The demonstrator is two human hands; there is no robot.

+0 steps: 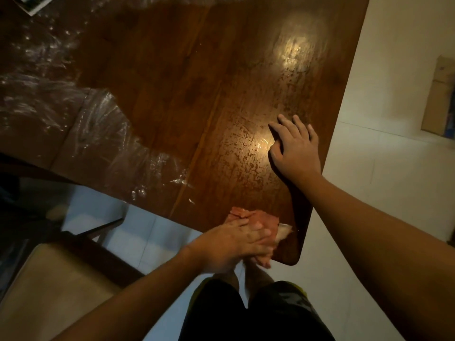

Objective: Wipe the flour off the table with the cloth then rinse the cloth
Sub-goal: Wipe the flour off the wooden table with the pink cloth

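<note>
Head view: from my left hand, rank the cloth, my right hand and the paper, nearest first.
1. Cloth: under the left hand, at the near corner of the table.
2. Right hand: flat on the table, farther in, to the right.
3. Paper: far left corner.

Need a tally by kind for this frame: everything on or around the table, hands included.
Hands: 2 (left hand, right hand)
Cloth: 1
Table: 1
Clear plastic sheeting: 1
Chair: 1
Cardboard box: 1
Paper item, cut off at the top edge: 1
Total: 8
</note>
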